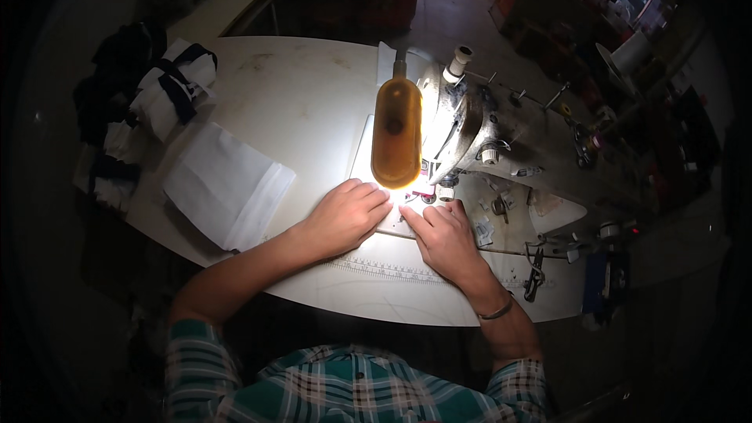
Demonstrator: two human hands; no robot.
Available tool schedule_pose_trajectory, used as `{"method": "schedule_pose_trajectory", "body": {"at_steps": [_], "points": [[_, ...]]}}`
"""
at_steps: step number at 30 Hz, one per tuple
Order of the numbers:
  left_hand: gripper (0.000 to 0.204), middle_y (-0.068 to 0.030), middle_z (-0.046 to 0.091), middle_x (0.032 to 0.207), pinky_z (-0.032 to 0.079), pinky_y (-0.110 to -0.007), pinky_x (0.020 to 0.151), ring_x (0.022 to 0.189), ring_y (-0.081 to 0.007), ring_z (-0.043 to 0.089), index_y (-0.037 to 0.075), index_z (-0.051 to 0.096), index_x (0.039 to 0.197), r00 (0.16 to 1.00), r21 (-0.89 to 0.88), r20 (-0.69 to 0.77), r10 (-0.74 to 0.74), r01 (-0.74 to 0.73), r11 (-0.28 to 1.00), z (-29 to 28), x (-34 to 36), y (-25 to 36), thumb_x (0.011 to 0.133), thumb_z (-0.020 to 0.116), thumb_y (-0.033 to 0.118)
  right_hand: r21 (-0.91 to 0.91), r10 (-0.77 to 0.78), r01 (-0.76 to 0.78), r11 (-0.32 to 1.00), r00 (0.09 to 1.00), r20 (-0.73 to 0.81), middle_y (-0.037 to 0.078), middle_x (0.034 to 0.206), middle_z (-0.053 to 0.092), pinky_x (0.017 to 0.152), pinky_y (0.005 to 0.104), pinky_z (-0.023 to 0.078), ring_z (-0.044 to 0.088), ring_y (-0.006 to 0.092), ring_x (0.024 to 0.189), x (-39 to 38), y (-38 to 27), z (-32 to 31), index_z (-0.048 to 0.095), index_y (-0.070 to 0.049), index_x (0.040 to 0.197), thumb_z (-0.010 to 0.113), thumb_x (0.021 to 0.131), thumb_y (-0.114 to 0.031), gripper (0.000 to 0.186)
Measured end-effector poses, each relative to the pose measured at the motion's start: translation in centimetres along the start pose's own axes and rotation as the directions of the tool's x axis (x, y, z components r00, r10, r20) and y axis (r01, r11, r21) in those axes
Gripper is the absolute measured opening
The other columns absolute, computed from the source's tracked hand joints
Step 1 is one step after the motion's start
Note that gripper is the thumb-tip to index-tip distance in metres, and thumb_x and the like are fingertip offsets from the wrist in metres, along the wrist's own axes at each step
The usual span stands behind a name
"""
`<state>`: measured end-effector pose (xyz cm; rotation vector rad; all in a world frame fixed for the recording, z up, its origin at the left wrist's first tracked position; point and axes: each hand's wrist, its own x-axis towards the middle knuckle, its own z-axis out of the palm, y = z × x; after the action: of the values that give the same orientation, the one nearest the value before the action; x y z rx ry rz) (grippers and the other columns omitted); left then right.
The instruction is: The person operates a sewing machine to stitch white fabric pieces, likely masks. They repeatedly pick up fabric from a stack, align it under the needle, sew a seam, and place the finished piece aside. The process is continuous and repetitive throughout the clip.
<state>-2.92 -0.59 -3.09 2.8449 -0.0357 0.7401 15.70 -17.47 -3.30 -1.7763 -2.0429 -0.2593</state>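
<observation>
At the lit needle area of a sewing machine (513,137), my two hands work close together on the white table (305,78). My left hand (350,218) has its fingers bent and pressed together, tips at the edge of the glare. Just right of it, my right hand (445,236) points its index finger toward the same spot, the other fingers curled by the presser foot. Strong light washes out whatever lies under the fingertips. An amber, oblong lamp (396,133) hangs over the spot and covers part of the machine bed.
White fabric pieces (227,184) lie on the left of the table. Beyond them is a heap of black and white cloth bundles (168,94). Thread snips (535,274) rest at the right front, near a printed ruler strip (384,271). A thread cone (630,55) stands behind the machine.
</observation>
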Motion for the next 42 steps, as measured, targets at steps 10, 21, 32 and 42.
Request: {"method": "schedule_pose_trajectory", "body": {"at_steps": [10, 21, 32, 42], "points": [[0.021, -0.0099, 0.070, 0.116, 0.056, -0.042, 0.087, 0.107, -0.0284, 0.068, 0.000, 0.073, 0.109, 0.998, 0.029, -0.007, -0.066, 0.066, 0.997, 0.5, 0.7, -0.6, 0.093, 0.074, 0.013, -0.013, 0.038, -0.038, 0.999, 0.999, 0.015, 0.005, 0.081, 0.056, 0.087, 0.0393, 0.042, 0.059, 0.0231, 0.076, 0.2, -0.1, 0.3, 0.071, -0.011, 0.134, 0.061, 0.094, -0.004, 0.042], [0.028, -0.0113, 0.068, 0.125, 0.054, -0.044, 0.097, 0.118, -0.0292, 0.065, 0.001, 0.071, 0.116, 0.991, 0.055, 0.040, -0.129, 0.127, 0.990, 1.1, 1.4, -1.8, 0.090, 0.071, 0.010, -0.011, 0.061, -0.061, 0.998, 0.996, 0.065, 0.006, 0.087, 0.058, 0.087, 0.0385, 0.043, 0.059, 0.0235, 0.084, 0.0, 0.1, 0.2, 0.071, -0.011, 0.136, 0.068, 0.093, -0.006, 0.043], [0.014, -0.0066, 0.068, 0.106, 0.051, -0.037, 0.088, 0.105, -0.0242, 0.062, 0.008, 0.075, 0.092, 0.978, 0.122, 0.017, -0.207, 0.203, 0.971, 2.2, 2.3, -2.8, 0.082, 0.065, 0.006, 0.036, 0.062, -0.065, 0.997, 0.995, 0.084, 0.007, 0.085, 0.057, 0.086, 0.0386, 0.044, 0.059, 0.0260, 0.084, 0.0, 0.1, -0.3, 0.071, -0.011, 0.136, 0.067, 0.095, -0.005, 0.042], [0.031, -0.0048, 0.067, 0.110, 0.051, -0.037, 0.084, 0.105, -0.0228, 0.063, 0.007, 0.076, 0.114, 0.965, 0.282, 0.012, -0.262, 0.248, 0.927, 5.0, 4.7, -4.9, 0.084, 0.069, 0.013, 0.011, 0.038, -0.040, 0.999, 0.995, 0.093, 0.006, 0.083, 0.055, 0.087, 0.0386, 0.044, 0.060, 0.0242, 0.083, 0.1, 0.0, -0.9, 0.072, -0.010, 0.134, 0.066, 0.094, -0.007, 0.041]]}}
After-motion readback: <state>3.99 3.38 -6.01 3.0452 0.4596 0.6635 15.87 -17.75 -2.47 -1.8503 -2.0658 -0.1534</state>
